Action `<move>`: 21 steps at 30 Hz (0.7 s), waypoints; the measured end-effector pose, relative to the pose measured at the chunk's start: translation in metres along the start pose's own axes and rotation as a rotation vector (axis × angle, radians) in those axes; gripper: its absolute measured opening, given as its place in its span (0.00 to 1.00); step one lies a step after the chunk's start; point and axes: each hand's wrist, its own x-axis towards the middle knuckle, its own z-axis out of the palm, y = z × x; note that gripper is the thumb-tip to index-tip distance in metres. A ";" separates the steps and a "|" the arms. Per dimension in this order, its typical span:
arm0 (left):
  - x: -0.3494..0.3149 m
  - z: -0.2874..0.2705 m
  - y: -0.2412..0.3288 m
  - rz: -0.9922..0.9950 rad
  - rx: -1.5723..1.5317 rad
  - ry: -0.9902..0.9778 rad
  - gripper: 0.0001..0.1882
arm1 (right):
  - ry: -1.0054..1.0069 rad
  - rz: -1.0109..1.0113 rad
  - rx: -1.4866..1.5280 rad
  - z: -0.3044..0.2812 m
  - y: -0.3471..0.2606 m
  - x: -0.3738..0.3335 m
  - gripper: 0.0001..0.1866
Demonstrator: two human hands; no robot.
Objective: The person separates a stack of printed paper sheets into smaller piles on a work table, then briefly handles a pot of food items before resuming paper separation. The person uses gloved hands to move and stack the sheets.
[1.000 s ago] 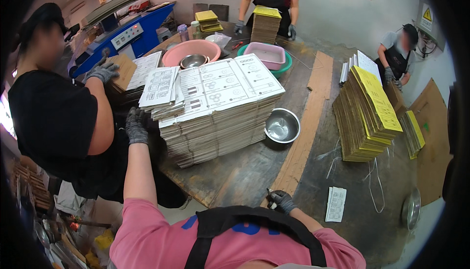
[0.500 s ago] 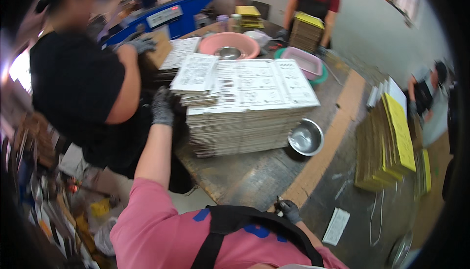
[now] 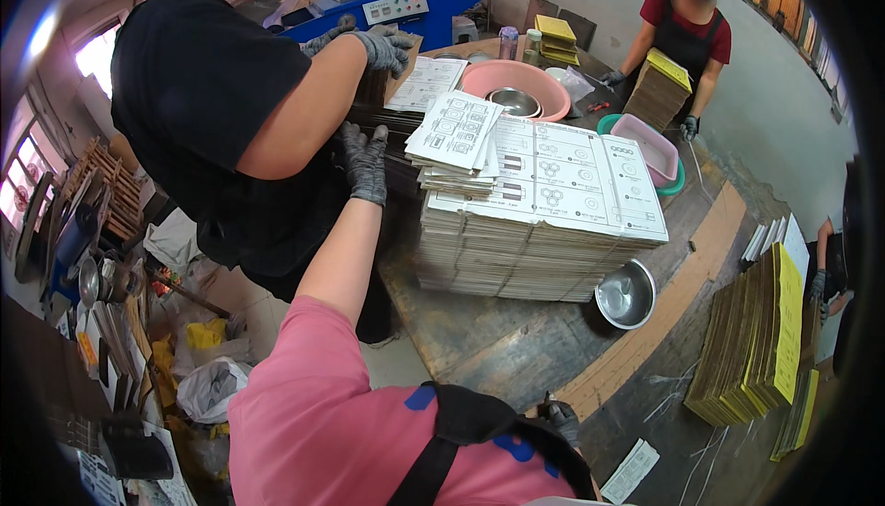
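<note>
The left hand (image 3: 363, 163), in a grey glove, was out toward 10 o'clock with its fingers apart and nothing visibly grasped, just beside a dark stack (image 3: 396, 147); whether they touched, I could not tell. The right hand (image 3: 560, 418), gloved too, was at 5 o'clock, curled around a slim tool (image 3: 548, 398) too small to identify, near the lower end of a cardboard strip (image 3: 636, 343) that ran up toward 3 o'clock. On the worktop (image 3: 461, 326), a white stack (image 3: 581, 179) stood just off the middle toward 3 o'clock, leaflets (image 3: 454, 128) piled on its 10 o'clock corner. A steel bowl (image 3: 626, 294) sat near its 4 o'clock corner, and a pink basin (image 3: 551, 91) at 1 o'clock. A yellow stack (image 3: 742, 349) leaned at 4 o'clock, and a folded sheet (image 3: 631, 472) lay at 5 o'clock. Co-workers stood at 10 o'clock in black (image 3: 203, 82), at 2 o'clock in red (image 3: 721, 45), and at 3 o'clock, partly cut off.
</note>
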 end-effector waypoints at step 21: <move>-0.020 -0.024 0.033 0.157 0.262 -0.345 0.35 | 0.322 -0.446 0.443 0.115 -0.230 0.066 0.19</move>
